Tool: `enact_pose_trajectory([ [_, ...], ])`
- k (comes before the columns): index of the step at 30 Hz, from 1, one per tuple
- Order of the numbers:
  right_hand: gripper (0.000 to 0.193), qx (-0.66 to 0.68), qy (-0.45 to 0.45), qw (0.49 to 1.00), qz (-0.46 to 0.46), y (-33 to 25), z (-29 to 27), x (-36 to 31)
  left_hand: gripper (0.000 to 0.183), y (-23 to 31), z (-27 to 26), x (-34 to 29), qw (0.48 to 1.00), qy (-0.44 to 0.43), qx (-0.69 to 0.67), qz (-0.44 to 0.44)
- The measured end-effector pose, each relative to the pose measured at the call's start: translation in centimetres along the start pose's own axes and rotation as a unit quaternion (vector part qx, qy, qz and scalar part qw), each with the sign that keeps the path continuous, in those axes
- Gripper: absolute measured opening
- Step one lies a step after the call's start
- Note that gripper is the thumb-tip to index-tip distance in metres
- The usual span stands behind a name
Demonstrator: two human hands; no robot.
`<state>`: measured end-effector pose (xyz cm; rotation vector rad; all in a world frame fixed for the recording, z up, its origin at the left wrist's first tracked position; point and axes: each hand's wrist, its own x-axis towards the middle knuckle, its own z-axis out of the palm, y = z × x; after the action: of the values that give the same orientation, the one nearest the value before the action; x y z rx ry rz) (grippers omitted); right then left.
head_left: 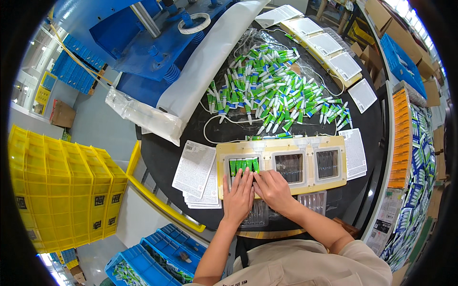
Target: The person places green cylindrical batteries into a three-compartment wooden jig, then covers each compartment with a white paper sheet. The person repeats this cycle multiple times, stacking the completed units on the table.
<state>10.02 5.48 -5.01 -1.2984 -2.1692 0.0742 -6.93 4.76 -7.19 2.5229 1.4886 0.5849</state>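
A yellow frame (307, 189) with three windows lies flat at the table's near side. Several small green tubes (244, 165) stand side by side in the clear plastic tray of its left window. My left hand (238, 199) rests over the lower ends of those tubes, its fingers stretched out. Beside it, my right hand (275, 190) reaches in from the right with fingers extended and slightly bent, fingertips at the tubes' right end. Neither hand grips anything I can see. Clear trays sit in the middle window (288, 168) and right window (327, 163), with no green tubes visible in them.
Beyond the frame lies a large heap of green-and-white tubes (272, 90). Printed cards (195, 167) are stacked at left, more cards (353, 152) at right. A second yellow frame (324, 45) holds cards at far right. Blue machinery (143, 52) stands far left; yellow crates (67, 186) nearer.
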Motion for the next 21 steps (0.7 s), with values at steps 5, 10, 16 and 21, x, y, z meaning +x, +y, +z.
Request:
enact_pose_trajectory([
  [5, 0.033, 0.034, -0.004, 0.999, 0.024, 0.1, 0.0, 0.1, 0.046, -0.4, -0.3, -0.2, 1.0, -0.007, -0.014, 0.001],
  [10, 0.029, 0.044, 0.007, 0.997, 0.058, 0.8, -0.6, 0.6, 0.052, -0.6, -0.6, -0.3, 1.0, -0.015, -0.022, 0.0],
  [16, 0.033, 0.037, -0.054, 0.997, -0.029, 1.3, 0.1, 2.1, 0.057, -1.3, -0.8, -0.7, 1.0, 0.002, -0.012, 0.021],
  [21, 0.031, 0.014, -0.054, 0.998, -0.033, 1.4, 0.6, 2.2, 0.06, -1.5, -0.7, -0.9, 1.0, 0.008, -0.003, 0.019],
])
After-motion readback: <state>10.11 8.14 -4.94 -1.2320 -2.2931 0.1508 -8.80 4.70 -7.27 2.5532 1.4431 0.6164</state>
